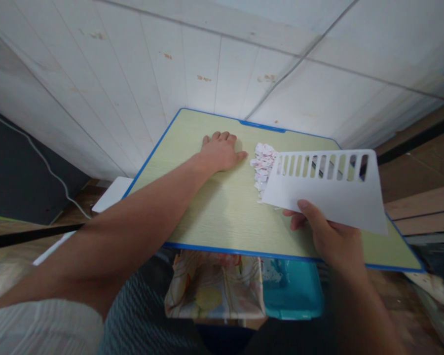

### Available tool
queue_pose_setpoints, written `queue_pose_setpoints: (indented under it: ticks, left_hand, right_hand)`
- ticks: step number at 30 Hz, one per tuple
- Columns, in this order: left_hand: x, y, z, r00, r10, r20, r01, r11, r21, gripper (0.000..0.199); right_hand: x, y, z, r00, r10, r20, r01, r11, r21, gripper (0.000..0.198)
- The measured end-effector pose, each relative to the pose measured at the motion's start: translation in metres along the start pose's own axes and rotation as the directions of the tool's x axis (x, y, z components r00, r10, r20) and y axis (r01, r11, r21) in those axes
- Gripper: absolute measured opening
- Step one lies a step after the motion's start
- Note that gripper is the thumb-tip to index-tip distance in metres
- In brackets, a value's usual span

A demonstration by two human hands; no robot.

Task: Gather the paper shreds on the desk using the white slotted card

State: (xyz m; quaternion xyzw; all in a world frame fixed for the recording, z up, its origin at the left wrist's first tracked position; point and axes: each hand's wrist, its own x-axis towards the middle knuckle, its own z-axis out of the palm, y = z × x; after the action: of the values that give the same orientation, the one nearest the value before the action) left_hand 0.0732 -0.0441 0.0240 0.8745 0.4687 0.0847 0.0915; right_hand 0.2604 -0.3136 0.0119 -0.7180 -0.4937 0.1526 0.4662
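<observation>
The white sheet (325,197) hides part of the right hand (333,241). The table (222,212) covers part of the blue box (299,291). The white sleeve (44,328) is cut off.

White slotted panel (333,197), held tilted; left edge by heaped pinkish-white scraps (262,167) on pale-green board (237,217).

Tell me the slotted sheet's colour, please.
White; the slotted sheet shows best in the head view.

A white wall of vertical painted planks (192,59), marked with small tan patches (204,78), rises behind a pale yellow-green wood-grain desk (192,217) with blue edging (262,126), under soft light. A thin grey cable (299,61) slants across the wall. At left, a flat dark grey panel (18,162) stands by the brown wooden floor (407,308).
</observation>
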Motion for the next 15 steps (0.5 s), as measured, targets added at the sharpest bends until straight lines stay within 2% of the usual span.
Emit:
queue_pose_setpoints:
  ticks: [10, 15]
  left_hand:
    - [-0.002, 0.001, -0.001, 1.0, 0.003, 0.001, -0.003, 1.0, 0.019, 0.077]
    - [-0.002, 0.002, -0.001, 1.0, -0.01, 0.018, 0.01, 0.999, 0.03, 0.077]
  right_hand:
    - [0.005, 0.0, 0.001, 0.994, -0.043, -0.103, 0.039, 0.999, -0.036, 0.049]
    - [0.019, -0.002, 0.014, 0.99, -0.127, -0.065, 0.121, 0.989, -0.087, 0.056]
